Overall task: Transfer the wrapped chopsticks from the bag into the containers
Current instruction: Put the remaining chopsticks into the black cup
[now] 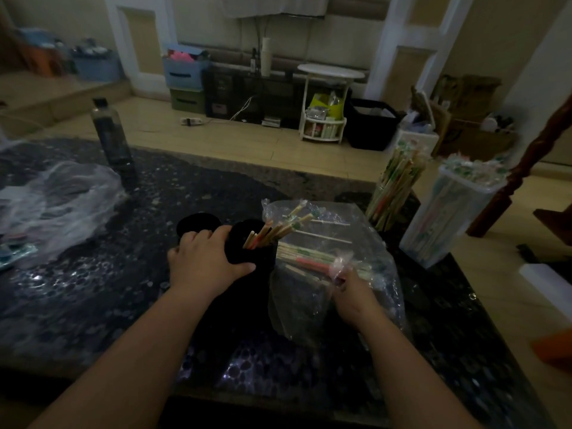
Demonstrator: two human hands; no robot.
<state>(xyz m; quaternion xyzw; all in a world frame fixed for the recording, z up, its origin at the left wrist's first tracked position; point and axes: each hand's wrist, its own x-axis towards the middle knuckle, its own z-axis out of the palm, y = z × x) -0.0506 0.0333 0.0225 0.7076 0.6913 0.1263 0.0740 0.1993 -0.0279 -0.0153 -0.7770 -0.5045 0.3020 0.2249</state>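
dark table (pixel 93 305), left hand (pixel 204 261) around black container (pixel 263 263), right hand (pixel 356 298) tight on bag (pixel 309 308) (full jar (pixel 393 187), tub (pixel 445 218) beyond)

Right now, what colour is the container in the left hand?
The container is black, head view; left hand grips it, right hand pinches the bag.

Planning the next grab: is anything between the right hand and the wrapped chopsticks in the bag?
Only the clear bag itself: its film covers the wrapped chopsticks, and the right hand pinches its crumpled edge. Nothing else visible.
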